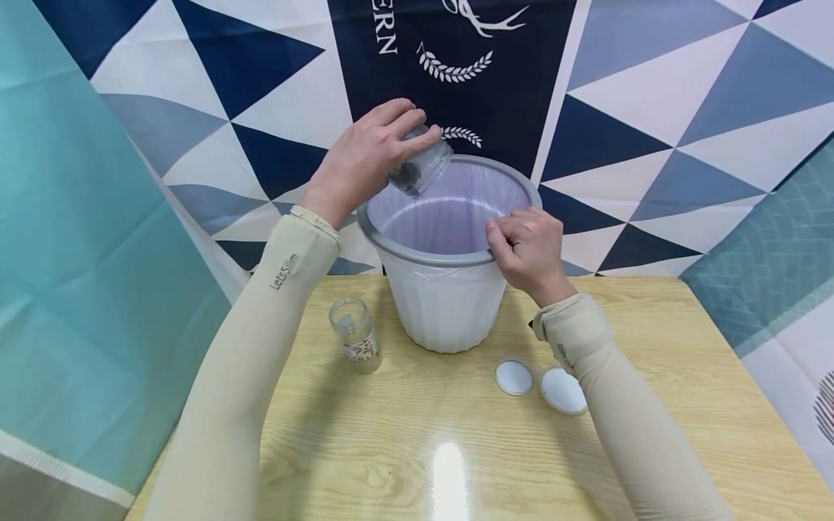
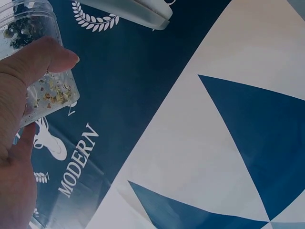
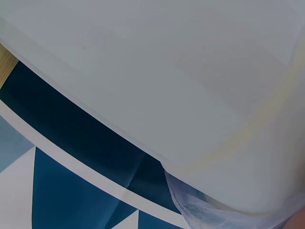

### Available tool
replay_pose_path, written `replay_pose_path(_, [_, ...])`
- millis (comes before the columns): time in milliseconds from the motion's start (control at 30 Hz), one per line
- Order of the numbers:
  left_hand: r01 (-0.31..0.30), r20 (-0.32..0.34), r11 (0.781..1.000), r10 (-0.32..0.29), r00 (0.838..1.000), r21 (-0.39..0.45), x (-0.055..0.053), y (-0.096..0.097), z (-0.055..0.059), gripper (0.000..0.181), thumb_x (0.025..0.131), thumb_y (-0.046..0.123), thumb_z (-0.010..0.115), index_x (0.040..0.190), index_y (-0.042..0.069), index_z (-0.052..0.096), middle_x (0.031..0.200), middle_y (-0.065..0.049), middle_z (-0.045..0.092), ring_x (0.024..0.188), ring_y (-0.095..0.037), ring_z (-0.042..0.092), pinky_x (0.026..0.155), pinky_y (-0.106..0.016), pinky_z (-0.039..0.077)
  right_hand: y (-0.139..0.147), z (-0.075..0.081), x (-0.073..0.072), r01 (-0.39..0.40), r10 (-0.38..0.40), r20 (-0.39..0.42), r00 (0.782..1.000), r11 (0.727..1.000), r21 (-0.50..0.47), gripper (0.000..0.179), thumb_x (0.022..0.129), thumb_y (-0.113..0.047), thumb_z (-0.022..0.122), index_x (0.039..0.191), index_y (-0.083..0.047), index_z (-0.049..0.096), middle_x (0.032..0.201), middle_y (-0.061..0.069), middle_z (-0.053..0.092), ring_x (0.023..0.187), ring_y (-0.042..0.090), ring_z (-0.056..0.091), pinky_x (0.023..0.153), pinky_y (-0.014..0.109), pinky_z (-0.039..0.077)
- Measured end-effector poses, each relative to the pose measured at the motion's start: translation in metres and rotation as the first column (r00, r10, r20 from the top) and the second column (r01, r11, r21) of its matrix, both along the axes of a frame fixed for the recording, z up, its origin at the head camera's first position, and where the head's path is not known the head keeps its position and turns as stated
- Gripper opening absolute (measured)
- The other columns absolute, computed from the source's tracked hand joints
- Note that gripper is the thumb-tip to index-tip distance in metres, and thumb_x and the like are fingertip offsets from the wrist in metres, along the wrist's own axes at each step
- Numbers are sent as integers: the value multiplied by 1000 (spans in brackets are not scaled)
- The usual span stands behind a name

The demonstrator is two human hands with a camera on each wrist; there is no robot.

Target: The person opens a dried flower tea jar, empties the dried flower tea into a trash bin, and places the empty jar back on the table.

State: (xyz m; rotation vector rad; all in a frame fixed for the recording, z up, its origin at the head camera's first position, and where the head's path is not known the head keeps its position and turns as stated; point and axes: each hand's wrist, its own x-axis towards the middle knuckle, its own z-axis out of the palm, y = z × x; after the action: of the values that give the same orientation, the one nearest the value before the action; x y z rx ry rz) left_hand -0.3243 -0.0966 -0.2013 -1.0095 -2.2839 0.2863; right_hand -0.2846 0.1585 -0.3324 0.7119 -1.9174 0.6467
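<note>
Far left of the bin (image 1: 449, 311), turquoise cloth (image 1: 98, 239). Just left of the bin, upright on the wooden table (image 1: 365, 463), open-mouthed glass jar (image 1: 355, 336) with a patterned label. Above the left rim of the bin, left hand (image 1: 368, 155), with fingers and thumb clamped round a clear plastic jar (image 1: 426, 165); jar tilted, mouth toward the right, over the bin's opening, with dark bits and pale flakes inside. Within the bin, lilac-tinted liner (image 1: 449, 224). In front of the bin, toward its right, smaller white disc (image 1: 513, 378) flat on the table. At the bin's right rim, right hand (image 1: 531, 242), with fingers curled and clamped on it. Farther right of the bin, near the first disc, larger white disc (image 1: 562, 391), partly behind the sleeve (image 1: 625, 405).
</note>
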Motion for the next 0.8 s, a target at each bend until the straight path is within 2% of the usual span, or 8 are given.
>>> replay_pose_path(267, [16, -4, 1000, -16, 1000, 10, -1, -2, -2, 72, 89, -13, 68, 150, 22, 53, 152, -12, 52, 147, -31, 43, 123, -39, 35, -2, 0, -1, -5, 4, -10, 1000, 1000, -26, 54, 95, -25, 47, 43, -11, 45, 43, 7, 43, 44, 26, 40, 48, 39, 31])
replay_pose_path(433, [10, 5, 1000, -10, 1000, 17, 0, -2, -2, 72, 90, -13, 68, 150, 23, 53, 152, -12, 52, 147, -31, 43, 124, -39, 35, -1, 0, -1, 2, -2, -4, 1000, 1000, -4, 55, 96, -26, 46, 44, -12, 45, 43, 6, 42, 44, 26, 40, 47, 39, 31])
replay_pose_path(800, [23, -29, 1000, -23, 999, 7, 0, -2, -3, 69, 92, -13, 64, 150, 23, 54, 152, -12, 53, 147, -31, 43, 123, -39, 35, -1, 0, 0, 11, -11, -2, 1000, 1000, 7, 55, 96, -27, 45, 43, -12, 44, 42, 6, 41, 43, 26, 39, 47, 38, 30])
